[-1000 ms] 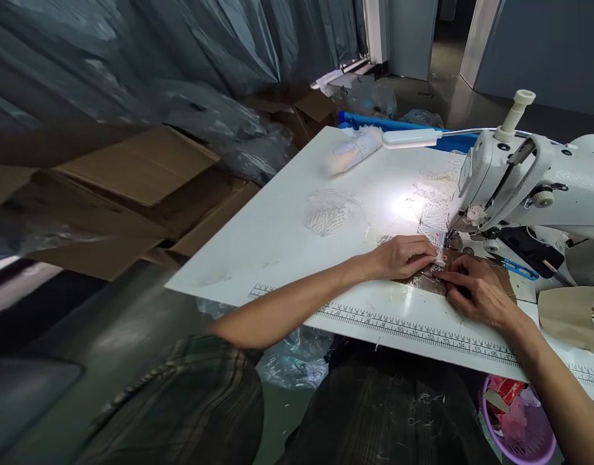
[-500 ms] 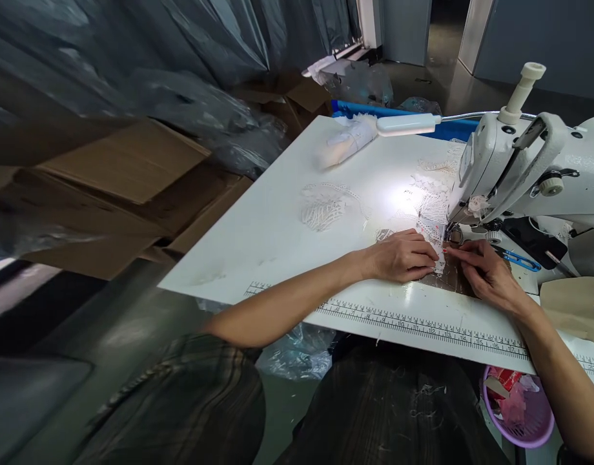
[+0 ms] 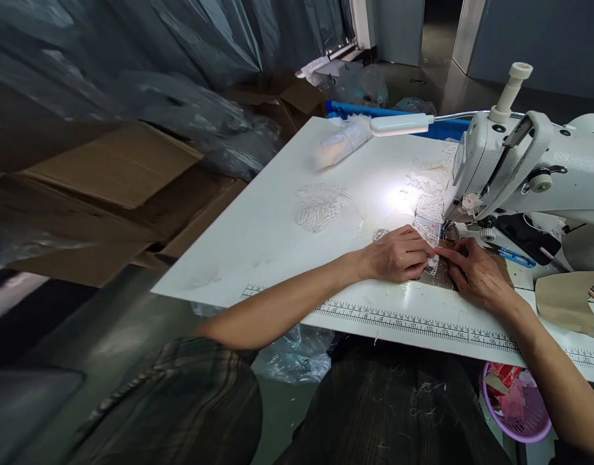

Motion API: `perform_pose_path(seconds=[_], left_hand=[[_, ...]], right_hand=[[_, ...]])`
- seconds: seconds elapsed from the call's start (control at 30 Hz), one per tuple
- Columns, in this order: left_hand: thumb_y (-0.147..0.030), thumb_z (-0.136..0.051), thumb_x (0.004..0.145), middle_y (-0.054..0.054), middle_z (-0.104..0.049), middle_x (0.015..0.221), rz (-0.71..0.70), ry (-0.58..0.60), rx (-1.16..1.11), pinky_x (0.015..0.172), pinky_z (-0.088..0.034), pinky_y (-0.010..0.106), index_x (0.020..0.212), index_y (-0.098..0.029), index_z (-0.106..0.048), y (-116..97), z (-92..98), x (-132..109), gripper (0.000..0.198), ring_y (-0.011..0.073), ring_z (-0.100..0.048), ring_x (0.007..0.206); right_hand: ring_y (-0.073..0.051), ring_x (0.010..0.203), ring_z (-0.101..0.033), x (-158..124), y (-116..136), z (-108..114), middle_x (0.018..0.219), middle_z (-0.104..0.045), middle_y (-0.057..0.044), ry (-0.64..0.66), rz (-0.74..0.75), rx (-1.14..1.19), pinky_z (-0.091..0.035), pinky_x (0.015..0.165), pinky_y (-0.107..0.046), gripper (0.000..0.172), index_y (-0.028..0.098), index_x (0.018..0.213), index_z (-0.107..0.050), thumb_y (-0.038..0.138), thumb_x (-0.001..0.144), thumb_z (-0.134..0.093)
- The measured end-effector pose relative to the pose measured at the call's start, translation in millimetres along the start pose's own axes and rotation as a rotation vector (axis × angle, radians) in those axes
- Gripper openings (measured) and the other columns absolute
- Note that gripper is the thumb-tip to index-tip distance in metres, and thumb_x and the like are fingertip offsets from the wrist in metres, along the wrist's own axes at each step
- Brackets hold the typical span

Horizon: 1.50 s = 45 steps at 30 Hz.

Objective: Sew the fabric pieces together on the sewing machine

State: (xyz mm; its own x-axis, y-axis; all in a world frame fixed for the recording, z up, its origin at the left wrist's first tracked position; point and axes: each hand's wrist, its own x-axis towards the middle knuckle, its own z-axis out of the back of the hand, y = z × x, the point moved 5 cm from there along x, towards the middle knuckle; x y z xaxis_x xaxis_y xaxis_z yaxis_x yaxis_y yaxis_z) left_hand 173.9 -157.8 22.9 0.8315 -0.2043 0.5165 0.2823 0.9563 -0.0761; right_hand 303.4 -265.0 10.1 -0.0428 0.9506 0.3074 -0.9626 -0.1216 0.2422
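My left hand lies on the white table, its fingers pressed together on a strip of white lace just in front of the sewing machine's presser foot. Facing it, my right hand pinches the same lace at its near end, resting on a brown fabric piece. The fingertips of both hands almost meet. The white sewing machine stands right behind them, and its lamp lights the lace.
More loose lace and a wrapped white roll lie farther back on the table. Blue snips and a tan paper piece sit at the right. A purple basket is under the table's ruler edge; cardboard boxes stand left.
Both hands shifted slightly with the lace near the presser foot; my right hand moved forward toward the needle, then drew back a little. The view drifted slightly.
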Motion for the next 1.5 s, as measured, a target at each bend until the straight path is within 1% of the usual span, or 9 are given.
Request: perform_pose_path(seconds=[0.23, 0.33, 0.43, 0.6, 0.87, 1.03, 1.2, 1.3, 1.5], left_hand=[[-0.012, -0.049, 0.092, 0.002, -0.076, 0.095, -0.092, -0.098, 0.015, 0.095, -0.053, 0.034, 0.074, -0.018, -0.063, -2.5, -0.2, -1.0, 0.024, 0.0116, -0.069, 0.083], [-0.01, -0.05, 0.091, 0.003, -0.076, 0.089, -0.091, -0.201, 0.03, 0.091, -0.058, 0.032, 0.076, -0.016, -0.064, -3.1, 3.3, -0.9, 0.021, 0.0117, -0.07, 0.079], [-0.011, -0.048, 0.092, 0.004, -0.076, 0.086, -0.006, -0.226, 0.022, 0.086, -0.061, 0.032, 0.079, -0.015, -0.065, 0.7, 3.9, -0.3, 0.021, 0.0115, -0.07, 0.077], [-0.013, -0.047, 0.095, 0.005, -0.075, 0.086, 0.032, -0.242, -0.001, 0.085, -0.062, 0.03, 0.083, -0.013, -0.065, 1.5, 5.7, -1.0, 0.022, 0.0107, -0.07, 0.079], [-0.015, -0.049, 0.095, 0.002, -0.076, 0.097, 0.001, -0.08, -0.013, 0.113, -0.044, 0.051, 0.079, -0.017, -0.069, -5.2, 1.5, -3.6, 0.026, 0.0129, -0.073, 0.085], [-0.016, -0.051, 0.096, 0.003, -0.076, 0.1, -0.017, -0.041, 0.051, 0.117, -0.038, 0.053, 0.079, -0.017, -0.071, -8.4, 0.2, -4.3, 0.026, 0.0157, -0.073, 0.093], [-0.017, -0.051, 0.097, 0.004, -0.076, 0.099, -0.052, -0.043, 0.082, 0.115, -0.04, 0.055, 0.082, -0.017, -0.072, -9.3, -0.4, -4.9, 0.026, 0.0188, -0.072, 0.101], [-0.017, -0.051, 0.098, 0.003, -0.076, 0.1, -0.043, -0.03, 0.071, 0.116, -0.039, 0.054, 0.082, -0.018, -0.072, -8.0, -0.5, -4.7, 0.026, 0.0181, -0.072, 0.1], [-0.02, -0.053, 0.097, 0.002, -0.076, 0.098, -0.024, 0.012, 0.02, 0.118, -0.037, 0.047, 0.087, -0.021, -0.073, -7.1, 0.2, -3.6, 0.022, 0.0135, -0.071, 0.094]], right_hand=[[-0.021, 0.09, -0.058, -2.4, -2.9, -0.9, 0.105, -0.056, -0.012, 0.01, -0.04, 0.05, -0.054, 0.078, -0.037, 0.043, 0.025, 0.132, -0.06, 0.02, 0.093, -0.043], [-0.021, 0.092, -0.061, -5.2, -7.8, 7.1, 0.108, -0.059, -0.012, -0.018, -0.071, 0.134, -0.055, 0.081, -0.037, 0.041, 0.023, 0.131, -0.061, 0.025, 0.095, -0.041], [-0.019, 0.095, -0.063, -6.5, -9.9, 14.3, 0.108, -0.062, -0.009, -0.015, -0.08, 0.206, -0.055, 0.083, -0.036, 0.038, 0.026, 0.12, -0.069, 0.023, 0.094, -0.042], [-0.02, 0.098, -0.061, -4.8, 2.6, 13.8, 0.105, -0.063, -0.007, 0.061, 0.064, 0.219, -0.052, 0.088, -0.039, 0.036, 0.031, 0.11, -0.075, 0.022, 0.09, -0.046], [-0.02, 0.096, -0.057, -5.2, 5.0, 10.0, 0.102, -0.06, -0.008, 0.075, 0.103, 0.191, -0.05, 0.09, -0.04, 0.035, 0.03, 0.109, -0.076, 0.022, 0.089, -0.049], [-0.02, 0.096, -0.057, -5.2, 4.3, 12.0, 0.102, -0.059, -0.009, 0.078, 0.107, 0.224, -0.051, 0.089, -0.041, 0.035, 0.029, 0.107, -0.077, 0.021, 0.088, -0.049], [-0.021, 0.099, -0.059, -4.0, 1.5, 14.6, 0.106, -0.059, -0.009, 0.086, 0.053, 0.288, -0.053, 0.089, -0.041, 0.036, 0.03, 0.115, -0.073, 0.023, 0.091, -0.047], [-0.02, 0.095, -0.06, -3.2, -1.4, 12.6, 0.104, -0.057, -0.01, 0.051, 0.002, 0.258, -0.055, 0.083, -0.039, 0.039, 0.03, 0.125, -0.067, 0.025, 0.094, -0.044], [-0.021, 0.094, -0.058, -4.3, -4.0, 2.3, 0.106, -0.055, -0.011, 0.03, -0.007, 0.195, -0.056, 0.083, -0.041, 0.04, 0.028, 0.127, -0.066, 0.025, 0.095, -0.043]])
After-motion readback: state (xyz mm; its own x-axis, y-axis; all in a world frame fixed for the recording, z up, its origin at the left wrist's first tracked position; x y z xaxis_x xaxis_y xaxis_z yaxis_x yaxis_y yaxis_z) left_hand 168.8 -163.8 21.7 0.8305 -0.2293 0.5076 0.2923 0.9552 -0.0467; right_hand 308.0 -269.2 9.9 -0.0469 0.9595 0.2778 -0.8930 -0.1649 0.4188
